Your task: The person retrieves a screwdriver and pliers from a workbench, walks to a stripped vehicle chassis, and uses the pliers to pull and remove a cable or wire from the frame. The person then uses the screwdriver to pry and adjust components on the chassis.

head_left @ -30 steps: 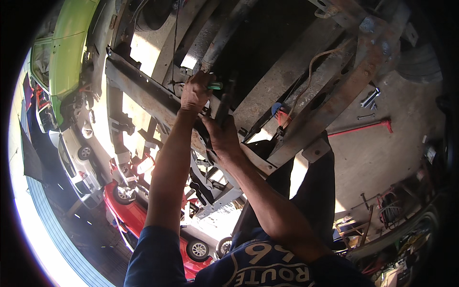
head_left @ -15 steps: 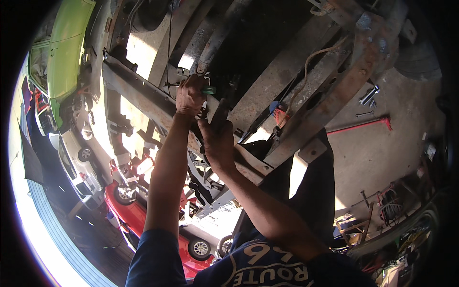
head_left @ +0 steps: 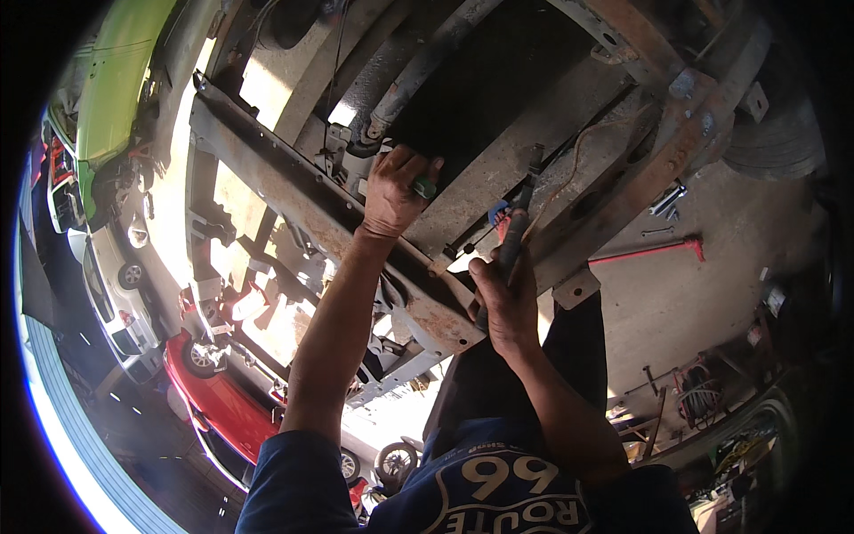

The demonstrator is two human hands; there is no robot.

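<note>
My left hand [head_left: 391, 194] is raised against the rusty underside of a vehicle frame [head_left: 294, 191] and is closed around a small green-handled tool [head_left: 425, 186] beside a grey pipe [head_left: 418, 76]. My right hand [head_left: 505, 298] sits lower and to the right, gripping the handle of a long dark tool [head_left: 523, 209] that reaches up toward a crossmember. A blue and red fitting [head_left: 498, 214] shows just left of that tool's shaft. The tips of both tools are hidden by the frame and my fingers.
A rusty frame rail [head_left: 685, 133] runs at the upper right beside a tyre [head_left: 783, 142]. On the concrete floor lie a red-handled bar [head_left: 649, 252] and wrenches [head_left: 665, 200]. A green car [head_left: 111, 98], white car [head_left: 107, 285] and red car [head_left: 222, 396] fill the left. Tool clutter [head_left: 703, 400] sits lower right.
Both hands have shifted right along the frame. The right hand dropped lower and further from the left, carrying the dark tool with it. The view has tilted slightly.
</note>
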